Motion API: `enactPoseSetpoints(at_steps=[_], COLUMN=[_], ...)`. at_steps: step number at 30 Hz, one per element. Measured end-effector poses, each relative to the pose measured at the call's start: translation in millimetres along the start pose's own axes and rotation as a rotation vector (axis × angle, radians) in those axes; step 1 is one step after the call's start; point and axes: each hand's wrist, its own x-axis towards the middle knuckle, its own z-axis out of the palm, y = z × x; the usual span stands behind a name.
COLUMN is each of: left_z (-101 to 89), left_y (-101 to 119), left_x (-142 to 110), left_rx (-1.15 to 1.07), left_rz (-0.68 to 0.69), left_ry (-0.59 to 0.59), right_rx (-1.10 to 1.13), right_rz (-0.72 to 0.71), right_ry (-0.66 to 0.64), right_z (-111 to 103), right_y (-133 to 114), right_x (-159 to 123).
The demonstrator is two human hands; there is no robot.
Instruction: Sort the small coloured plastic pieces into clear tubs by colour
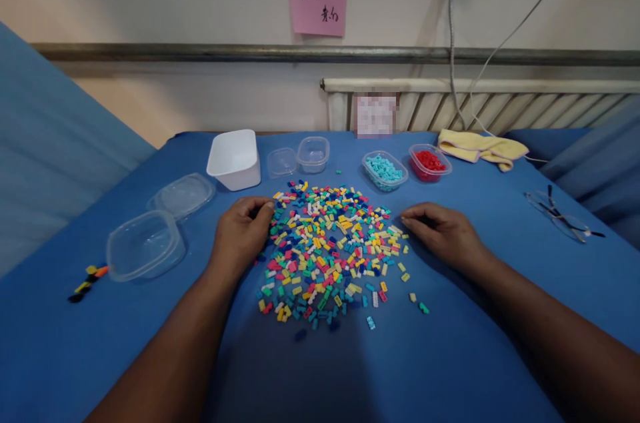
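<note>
A wide heap of small toy building bricks (325,246) in yellow, green, pink, white and blue lies spread over the blue table. At the heap's left edge is my left hand (243,229), its fingers curled in and the thumb against them. Whether a brick is between those fingertips is hidden. My right hand (443,234) rests just off the heap's right edge, thumb and fingers drawn together at the tips, with nothing visible in them. A few loose bricks lie apart near the front, among them a light blue brick (371,322) and a green brick (424,308).
Behind the heap stand a white tub (234,159), a clear container (313,155), a box of turquoise bricks (384,171) and a box of red bricks (430,163). A clear box (145,246) and lid (183,196) lie left. A yellow cloth (480,148) and glasses (560,215) lie right.
</note>
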Motion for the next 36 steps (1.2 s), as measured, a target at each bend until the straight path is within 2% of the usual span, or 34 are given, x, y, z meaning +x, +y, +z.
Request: enactPoseSetpoints(at_steps=[4, 10, 18, 28, 36], left_z=[0.2, 0.4, 6.2, 6.4, 7.5], left_y=[0, 1, -7, -4, -7], left_x=[0, -1, 0, -1, -4], left_rx=[-0.002, 0.026, 0.009, 0.02, -0.001], left_rz=[-0.015, 0.012, 0.067, 0.083, 0.123], left_ry=[0.001, -0.013, -0.014, -0.03, -0.027], right_rx=[0.032, -0.073, -0.037, -0.243, -0.226], right_rz=[-0.147, -0.139, -0.313, -0.102, -0.137], right_ry=[-0.135, -0.056, -0.165, -0.22, -0.26], right_z=[3, -7, -1, -13, -12], right_y=[-4, 6, -12, -12, -13], right_x=[6, -7, 3, 0, -3])
